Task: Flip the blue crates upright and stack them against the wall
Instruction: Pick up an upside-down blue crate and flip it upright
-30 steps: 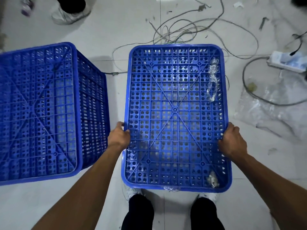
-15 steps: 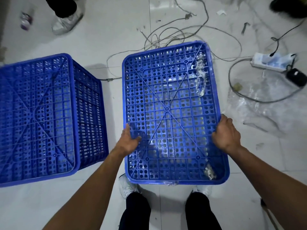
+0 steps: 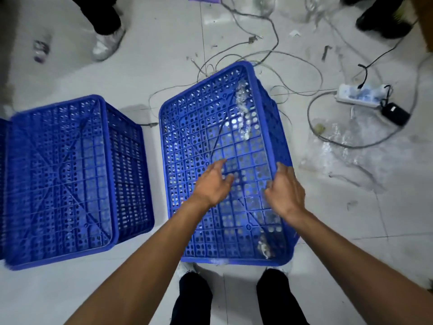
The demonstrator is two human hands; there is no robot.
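- Directly before the person's feet, on the tiled floor [image 3: 70,296], sits the near blue crate [image 3: 222,141], upside down with its perforated base facing up.
- Its long axis runs away from the person, the far end swung a little to the right; its right side wall shows, so it looks tipped or skewed rather than square to the camera.
- By its look it is rigid moulded plastic, all lattice and holes: probably light for its bulk, stiff, not fragile. The rounded edges along the long sides seem the best hold for turning it over.
- Over the crate's base, the left hand [image 3: 210,181] hovers with fingers [image 3: 220,163] spread apart, gripping nothing.
- At the crate's right edge, the right hand [image 3: 284,190] is loosely curled, fingers apart; whether it touches the rim cannot be told through the blur.
- Scraps of clear film [image 3: 242,109] cling to the base near the far right corner.
- Left of this crate, close but apart, stands a second blue crate [image 3: 61,174], also inverted.
- Beyond and right of the crate lie loose cables [image 3: 276,55], a power strip [image 3: 358,95] and plastic wrap [image 3: 339,148], which could snag a swung crate.
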